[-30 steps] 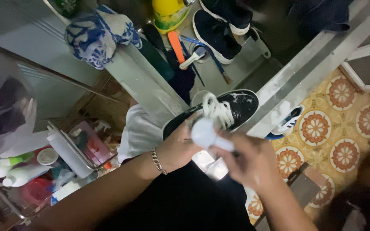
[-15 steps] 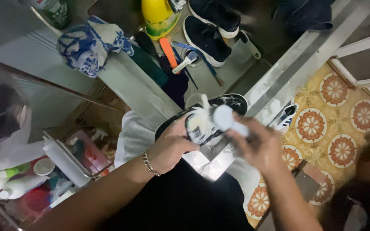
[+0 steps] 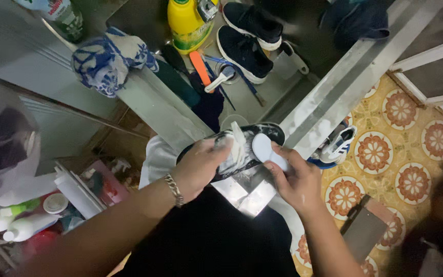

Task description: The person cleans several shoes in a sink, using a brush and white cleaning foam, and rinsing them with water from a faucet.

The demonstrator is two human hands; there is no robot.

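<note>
Item in hand: one dark sneaker (image 3: 232, 151) with white laces, soapy, held over the near edge of the steel sink (image 3: 329, 97), just in front of my body. My left hand (image 3: 201, 166), with a chain bracelet (image 3: 173, 189) at the wrist, is closed around the shoe's side and steadies it. My right hand (image 3: 296, 179) is closed on the handle of a white brush (image 3: 265, 150), whose head rests against the shoe's heel end. In the sink: a pair of dark sneakers (image 3: 247, 36) with white soles, lying side by side; a yellow bottle (image 3: 188, 23) standing just beside them; an orange-handled tool (image 3: 200, 66) and a small white-headed brush (image 3: 220, 79), both near the middle of the basin. On the counter to the left of the sink: a crumpled blue and white cloth (image 3: 108, 59). On the patterned tile floor (image 3: 406, 154) to the right: a white shoe with blue stripes (image 3: 337, 146), close under the sink edge. At lower left: several white bottles (image 3: 21, 225), grouped together, well apart from my hands.
</note>
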